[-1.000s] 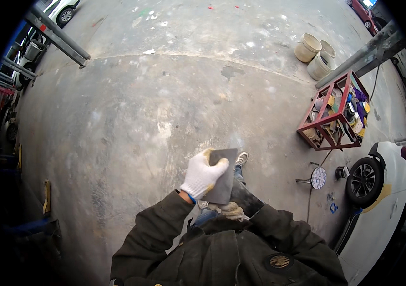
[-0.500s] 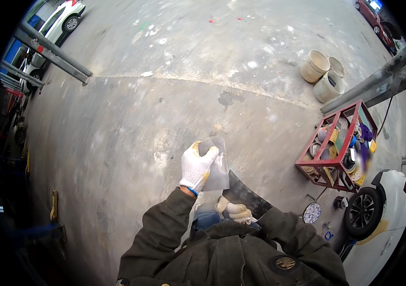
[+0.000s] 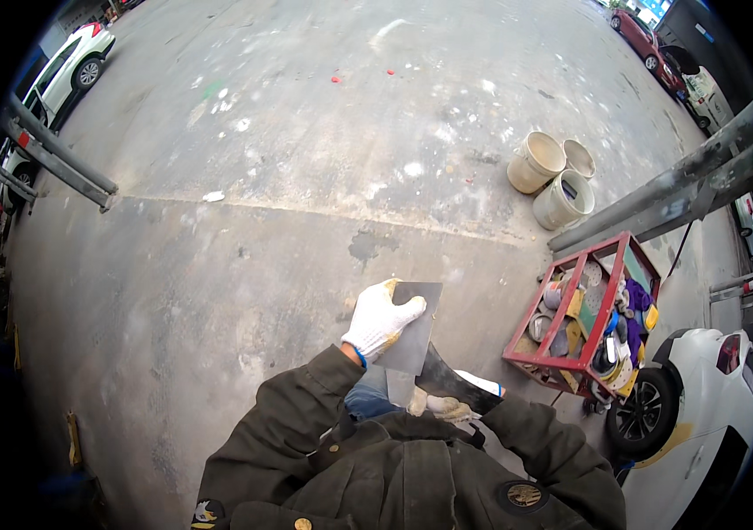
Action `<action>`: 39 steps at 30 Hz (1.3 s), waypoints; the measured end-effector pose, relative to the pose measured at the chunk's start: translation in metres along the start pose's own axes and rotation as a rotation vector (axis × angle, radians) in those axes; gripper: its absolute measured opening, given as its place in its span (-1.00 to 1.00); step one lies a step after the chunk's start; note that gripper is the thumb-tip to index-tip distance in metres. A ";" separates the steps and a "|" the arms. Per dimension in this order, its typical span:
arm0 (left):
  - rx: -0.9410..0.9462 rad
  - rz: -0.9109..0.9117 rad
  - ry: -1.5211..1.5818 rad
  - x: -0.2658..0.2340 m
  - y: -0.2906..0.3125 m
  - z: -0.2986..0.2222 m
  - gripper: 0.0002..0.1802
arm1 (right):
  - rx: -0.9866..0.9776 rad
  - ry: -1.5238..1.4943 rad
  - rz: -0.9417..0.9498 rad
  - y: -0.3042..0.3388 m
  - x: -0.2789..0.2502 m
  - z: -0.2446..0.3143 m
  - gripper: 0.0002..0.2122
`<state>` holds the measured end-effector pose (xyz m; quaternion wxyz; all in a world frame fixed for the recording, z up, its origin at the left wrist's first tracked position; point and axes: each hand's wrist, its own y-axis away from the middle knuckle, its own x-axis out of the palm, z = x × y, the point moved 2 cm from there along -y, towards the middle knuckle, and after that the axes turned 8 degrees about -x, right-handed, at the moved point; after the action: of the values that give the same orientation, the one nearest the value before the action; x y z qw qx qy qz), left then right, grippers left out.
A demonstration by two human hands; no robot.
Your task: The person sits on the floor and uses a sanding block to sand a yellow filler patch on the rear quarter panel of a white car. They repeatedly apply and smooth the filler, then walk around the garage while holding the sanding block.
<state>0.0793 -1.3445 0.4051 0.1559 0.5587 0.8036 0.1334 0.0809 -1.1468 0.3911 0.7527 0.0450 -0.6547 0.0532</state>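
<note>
My left hand (image 3: 384,320), in a white knit glove with yellowish patches, is closed on the edge of a flat grey rectangular plate (image 3: 414,336), thumb over its face. Lower and nearer my body, my right hand (image 3: 443,407) wears a similar off-white glove with its fingers curled. A small flat grey scraper (image 3: 400,385) sticks up from its fingertips, just under the plate's lower edge; its grip is mostly hidden. Beside the right hand lies a dark curved shape (image 3: 452,378) whose kind I cannot make out.
Right of me stands a red-framed cart (image 3: 584,349) full of tape rolls, sanding discs and rags. Several whitish buckets, one a bucket (image 3: 564,201) near a grey post (image 3: 668,190), stand beyond it. A white car (image 3: 703,389) is close at right. Another post (image 3: 63,159) stands left.
The view has shifted, so cart and buckets sit lower and further left. My left hand has tilted the plate and brought it closer to the right hand. The small scraper now shows more clearly.
</note>
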 end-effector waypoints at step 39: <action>0.346 0.314 0.073 0.195 -0.577 -0.372 -0.87 | -0.560 0.126 -0.399 0.002 -0.070 0.656 -0.55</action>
<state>-0.6277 -1.3726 0.5017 0.0060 0.6901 0.7227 0.0367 -0.5722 -1.2361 0.4124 0.7703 -0.0396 -0.5745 -0.2738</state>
